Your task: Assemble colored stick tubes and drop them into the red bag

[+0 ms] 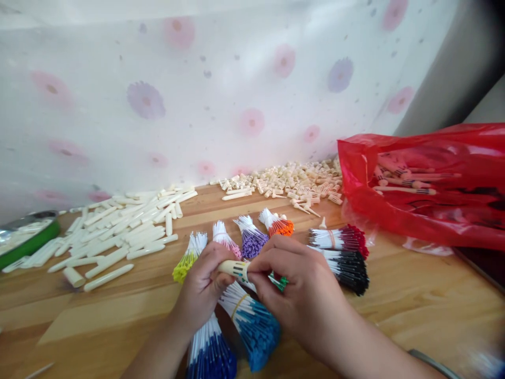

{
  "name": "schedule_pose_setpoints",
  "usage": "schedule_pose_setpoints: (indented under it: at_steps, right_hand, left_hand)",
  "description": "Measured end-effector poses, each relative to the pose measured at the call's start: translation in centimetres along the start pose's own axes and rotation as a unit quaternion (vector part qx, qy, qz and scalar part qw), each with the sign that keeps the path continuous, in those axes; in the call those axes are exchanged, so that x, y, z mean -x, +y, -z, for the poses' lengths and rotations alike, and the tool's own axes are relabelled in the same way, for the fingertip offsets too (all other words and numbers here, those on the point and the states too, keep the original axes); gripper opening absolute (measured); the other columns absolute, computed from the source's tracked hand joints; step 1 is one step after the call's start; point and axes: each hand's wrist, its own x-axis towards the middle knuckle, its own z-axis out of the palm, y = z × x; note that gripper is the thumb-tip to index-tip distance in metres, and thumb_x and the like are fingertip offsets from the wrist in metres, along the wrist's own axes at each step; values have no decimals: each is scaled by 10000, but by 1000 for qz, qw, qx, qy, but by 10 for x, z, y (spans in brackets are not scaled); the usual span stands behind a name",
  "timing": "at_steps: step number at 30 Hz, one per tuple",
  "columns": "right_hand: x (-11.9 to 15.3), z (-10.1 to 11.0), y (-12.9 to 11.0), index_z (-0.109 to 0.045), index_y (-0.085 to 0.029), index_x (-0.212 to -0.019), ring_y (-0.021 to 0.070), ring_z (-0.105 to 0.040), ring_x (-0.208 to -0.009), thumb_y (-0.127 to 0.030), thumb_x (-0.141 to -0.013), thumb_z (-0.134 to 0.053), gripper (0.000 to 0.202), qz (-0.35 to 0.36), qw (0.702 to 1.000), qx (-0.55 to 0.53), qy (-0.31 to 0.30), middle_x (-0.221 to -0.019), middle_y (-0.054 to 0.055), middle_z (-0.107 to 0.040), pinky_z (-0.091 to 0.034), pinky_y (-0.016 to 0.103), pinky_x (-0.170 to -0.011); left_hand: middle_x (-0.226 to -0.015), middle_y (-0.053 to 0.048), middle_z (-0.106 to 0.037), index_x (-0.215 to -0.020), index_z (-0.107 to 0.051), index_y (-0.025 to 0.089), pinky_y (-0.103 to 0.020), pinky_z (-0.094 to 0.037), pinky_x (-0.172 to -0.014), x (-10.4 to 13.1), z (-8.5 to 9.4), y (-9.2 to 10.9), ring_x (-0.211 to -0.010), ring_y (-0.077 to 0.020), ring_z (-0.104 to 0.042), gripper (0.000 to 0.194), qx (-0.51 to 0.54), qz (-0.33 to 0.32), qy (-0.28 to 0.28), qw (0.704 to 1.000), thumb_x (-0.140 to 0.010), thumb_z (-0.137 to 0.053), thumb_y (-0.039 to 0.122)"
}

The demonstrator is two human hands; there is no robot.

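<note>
At the lower centre of the frame, just above the wooden table (414, 295), the left hand (203, 289) is closed around a cream pen barrel (232, 268), while the right hand (300, 289) pinches at its slotted end with thumb and fingertips shut. The barrel looks light, stiff and smooth, so it is probably best held round its middle. Banded bundles of coloured refills (252, 239) fan out around both hands, thin, easily bent, best taken by their white stems.
</note>
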Motion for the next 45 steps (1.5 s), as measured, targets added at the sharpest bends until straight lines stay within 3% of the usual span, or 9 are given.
schedule_pose_setpoints:
  at_steps: [4, 9, 18, 26, 30, 36, 41, 45]
  right_hand:
    - [0, -3, 4, -630, -162, -643, 114, -524, -605, -54, -735, -542, 167, 2, 1000, 18, 15, -666, 13, -568, -394, 221, -563]
    - [-2, -7, 8, -620, -149, -645, 128, -520, -628, -45, -740, -518, 173, 45, 996, 61, 38, -675, 28, -569, -402, 245, -596]
    - [-4, 5, 7, -619, -127, -697, 145, -502, -672, -88, -836, -511, 181, 137, 983, 122, -7, -703, 42, -566, -397, 283, -650]
    - [2, 7, -4, -632, -134, -726, 140, -523, -652, -63, -836, -535, 163, 135, 983, 124, 13, -724, 49, -591, -402, 264, -598]
    - [2, 8, -7, -660, -138, -765, 136, -559, -665, -62, -833, -545, 154, 135, 987, 87, 23, -747, 52, -621, -431, 249, -601]
    - [-3, 19, -3, -665, -156, -858, 76, -582, -691, -46, -816, -586, 141, 92, 993, -74, 16, -759, 7, -643, -455, 163, -635]
    - [-1, 29, -5, -658, -176, -966, 98, -571, -785, -50, -830, -552, 213, 120, 988, -90, -40, -872, 30, -600, -470, 196, -676]
    - [4, 24, -15, -643, -191, -1038, 145, -535, -818, -72, -817, -544, 270, 145, 986, -17, -83, -921, 54, -565, -471, 267, -695]
  left_hand:
    - [-786, -31, -543, -848, -634, 194, -265, -427, -659, -1, 1, 2, -740, -180, -526, 439, -44, -19, 13, 999, -812, -476, 601]
    - [-797, -23, -570, -872, -642, 200, -255, -435, -652, -1, 1, -3, -748, -180, -550, 426, -40, 4, 1, 999, -810, -492, 594]
    - [-819, -24, -565, -889, -629, 187, -260, -421, -706, 2, 3, -7, -809, -195, -536, 434, 30, 64, -67, 995, -813, -493, 591]
    - [-775, 3, -509, -859, -616, 181, -235, -359, -652, 2, 4, 3, -737, -156, -480, 439, 127, 83, -116, 982, -798, -508, 602]
    - [-753, 3, -502, -857, -608, 170, -237, -350, -640, 5, 1, -2, -723, -152, -462, 439, 201, 115, -139, 963, -791, -530, 597]
    - [-714, -20, -539, -808, -637, 141, -258, -358, -629, 12, -4, -11, -669, -148, -461, 466, 283, 141, -129, 940, -750, -589, 600]
    - [-719, -22, -533, -796, -648, 133, -246, -349, -613, 12, -5, -11, -678, -143, -455, 440, 326, 159, -126, 924, -726, -642, 567]
    - [-724, -18, -528, -797, -648, 135, -253, -368, -635, 10, -3, -10, -690, -147, -462, 465, 340, 173, -122, 916, -702, -650, 590]
